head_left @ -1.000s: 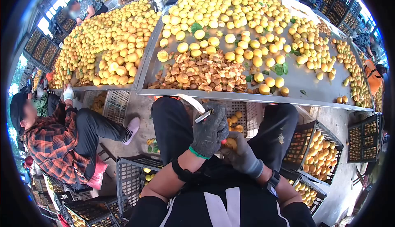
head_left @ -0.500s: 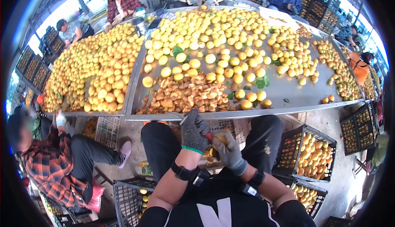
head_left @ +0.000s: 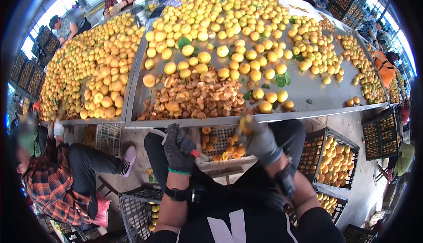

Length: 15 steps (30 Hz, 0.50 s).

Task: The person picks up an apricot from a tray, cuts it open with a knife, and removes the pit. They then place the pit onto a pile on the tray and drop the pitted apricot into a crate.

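My left hand [head_left: 178, 148], in a dark grey knitted glove with a green cuff, is closed around a small tool [head_left: 194, 153]. Its red part and metal tip show on the right of the fist, and a pale curved piece sticks out on the left. My right hand [head_left: 263, 145], in a grey glove and smeared by motion, grips a yellow-orange apricot [head_left: 246, 125] just below the table's front edge. Under and between my hands, a light crate [head_left: 216, 133] holds orange apricot pieces [head_left: 227, 151].
The metal table [head_left: 317, 91] bears many whole apricots [head_left: 209, 27] and a heap of brownish-orange pieces [head_left: 198, 95] near its front edge. Black crates [head_left: 341, 161] of apricots stand at my right, another crate [head_left: 139, 214] at lower left. A co-worker in a plaid shirt [head_left: 55, 179] sits at left.
My hands, close together before with the apricot against the tool, are now apart. The right has moved right and up with the apricot; the left has shifted left with the tool.
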Motion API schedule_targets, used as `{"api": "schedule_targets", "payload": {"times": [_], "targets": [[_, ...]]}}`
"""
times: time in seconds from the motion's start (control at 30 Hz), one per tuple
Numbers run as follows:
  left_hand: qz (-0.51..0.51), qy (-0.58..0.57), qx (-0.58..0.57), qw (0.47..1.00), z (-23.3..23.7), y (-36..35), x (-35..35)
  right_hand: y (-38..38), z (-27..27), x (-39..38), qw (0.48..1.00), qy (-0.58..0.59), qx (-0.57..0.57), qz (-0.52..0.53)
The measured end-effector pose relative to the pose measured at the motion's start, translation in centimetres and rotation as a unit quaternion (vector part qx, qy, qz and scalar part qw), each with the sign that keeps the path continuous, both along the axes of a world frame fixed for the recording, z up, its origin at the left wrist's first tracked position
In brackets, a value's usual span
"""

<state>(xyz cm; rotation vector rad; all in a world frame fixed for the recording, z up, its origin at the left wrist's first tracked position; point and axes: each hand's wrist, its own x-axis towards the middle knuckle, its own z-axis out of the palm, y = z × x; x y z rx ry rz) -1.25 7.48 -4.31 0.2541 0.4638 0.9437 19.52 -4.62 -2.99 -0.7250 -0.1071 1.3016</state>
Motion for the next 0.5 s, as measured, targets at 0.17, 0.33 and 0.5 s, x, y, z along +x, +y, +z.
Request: {"api": "schedule_targets", "payload": {"times": [0.17,0.33,0.5], "targets": [[0.02,-0.01,-0.023,0.999,-0.9,1.0,-1.8,3.8,1.9,3.5,0.995,0.007,-0.05,-0.085],[-0.014,-0.083,-0.01,0.996,-2.3,1.6,-2.8,0.6,0.1,2.9,0.996,-0.081,-0.005,0.045],[-0.027,-0.106,-0.028,0.994,-1.2,1.7,-2.4,-2.6,-6.0,-1.6,0.923,-0.242,-0.106,0.279]]}}
